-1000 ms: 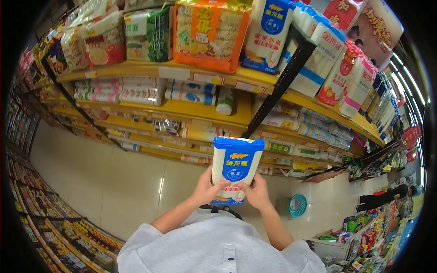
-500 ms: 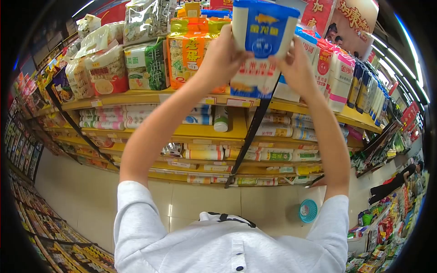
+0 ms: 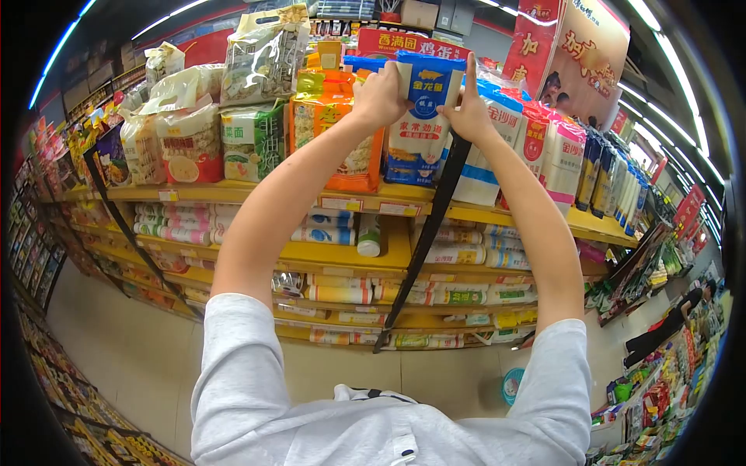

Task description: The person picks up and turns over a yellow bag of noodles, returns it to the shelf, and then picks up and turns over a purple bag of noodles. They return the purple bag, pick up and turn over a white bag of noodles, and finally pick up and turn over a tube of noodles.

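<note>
A tall blue-and-white pack of dried noodles (image 3: pixel 417 138) stands upright at the front of the top shelf, between my two hands. My left hand (image 3: pixel 381 97) grips its upper left edge, fingers curled round the side. At its upper right, my right hand (image 3: pixel 468 113) holds the other edge, thumb on the front and index finger pointing up. An orange noodle bag (image 3: pixel 318 128) is just left of the pack. White packs with blue tops (image 3: pixel 483 144) stand to its right, partly behind my right hand and wrist.
Yellow shelves (image 3: pixel 334 254) hold rolled noodle packs on the lower levels. A black upright post (image 3: pixel 437 217) runs down between shelf sections. Green noodle bags (image 3: pixel 252 140) stand at left. A teal basket (image 3: pixel 511 386) is on the floor; a person in black (image 3: pixel 664 326) is far right.
The pack's top has moved away from me and down, and the pack now looks upright. Both hands moved with it. My view has tilted up, showing more of the store behind.
</note>
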The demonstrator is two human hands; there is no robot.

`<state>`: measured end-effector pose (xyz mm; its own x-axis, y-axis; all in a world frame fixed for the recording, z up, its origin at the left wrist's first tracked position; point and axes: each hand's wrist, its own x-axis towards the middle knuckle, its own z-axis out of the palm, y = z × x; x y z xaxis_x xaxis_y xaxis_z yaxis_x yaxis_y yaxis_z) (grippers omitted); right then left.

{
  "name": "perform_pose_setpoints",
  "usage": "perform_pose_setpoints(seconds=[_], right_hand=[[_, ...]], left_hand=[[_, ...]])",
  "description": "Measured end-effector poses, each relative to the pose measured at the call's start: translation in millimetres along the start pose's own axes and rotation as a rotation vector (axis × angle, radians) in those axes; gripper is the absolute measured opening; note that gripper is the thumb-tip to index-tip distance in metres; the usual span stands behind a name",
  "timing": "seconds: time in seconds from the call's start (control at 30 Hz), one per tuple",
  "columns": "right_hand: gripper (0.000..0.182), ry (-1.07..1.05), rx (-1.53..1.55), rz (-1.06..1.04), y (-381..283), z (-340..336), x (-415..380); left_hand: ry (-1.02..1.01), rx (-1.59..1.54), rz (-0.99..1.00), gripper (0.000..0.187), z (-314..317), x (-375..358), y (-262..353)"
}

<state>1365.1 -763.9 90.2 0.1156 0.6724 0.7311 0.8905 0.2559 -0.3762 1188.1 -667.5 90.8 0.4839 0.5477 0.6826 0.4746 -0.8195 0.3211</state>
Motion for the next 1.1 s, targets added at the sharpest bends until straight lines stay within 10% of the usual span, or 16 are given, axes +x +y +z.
perform_pose_setpoints(seconds=[0.23, 0.4, 0.83, 1.1], right_hand=[[0.110, -0.027, -0.137, -0.001, 9, 13, 5], [0.089, -0.213, -0.395, 0.299, 1, 10, 11], [0.073, -0.219, -0.765, 0.207, 9, 23, 8], [0.038, 0.422, -0.368, -0.435, -25, 24, -104]], left_hand=[[-0.043, 0.091, -0.052, 0.098, 12, 2, -8], [-0.084, 0.193, -0.042, 0.090, 19, 2, -4], [0.345, 0.511, 0.302, 0.055, 55, 0, -27], [0.449, 0.154, 0.602, 0.056, 20, -50, -38]])
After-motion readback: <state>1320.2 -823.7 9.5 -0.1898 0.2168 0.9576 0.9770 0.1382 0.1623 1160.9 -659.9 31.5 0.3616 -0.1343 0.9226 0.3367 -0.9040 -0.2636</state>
